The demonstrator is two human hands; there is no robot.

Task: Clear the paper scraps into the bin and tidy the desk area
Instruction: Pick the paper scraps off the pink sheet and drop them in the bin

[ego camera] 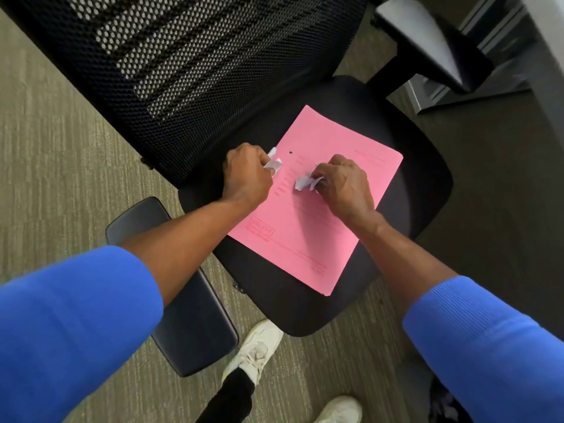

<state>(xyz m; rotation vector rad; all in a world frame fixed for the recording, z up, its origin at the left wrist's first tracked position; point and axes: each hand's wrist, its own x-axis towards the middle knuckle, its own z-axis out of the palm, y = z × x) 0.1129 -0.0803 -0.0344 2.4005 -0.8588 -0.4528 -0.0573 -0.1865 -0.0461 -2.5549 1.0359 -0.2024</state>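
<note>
A pink printed sheet (320, 215) lies flat on the black seat (421, 190) of an office chair. My left hand (245, 175) is closed over the sheet's left edge, with crumpled white paper scraps (273, 163) sticking out between its fingers. My right hand (343, 186) rests on the middle of the pink sheet, fingers pinched on more white scraps (305, 183). Both forearms come in from below in blue sleeves. No bin is in view.
The chair's mesh backrest (189, 62) rises at the upper left. One armrest (183, 288) sits under my left forearm, the other armrest (433, 47) at the upper right. A grey desk edge (546, 56) runs down the right. My white shoes (259, 349) stand on the carpet.
</note>
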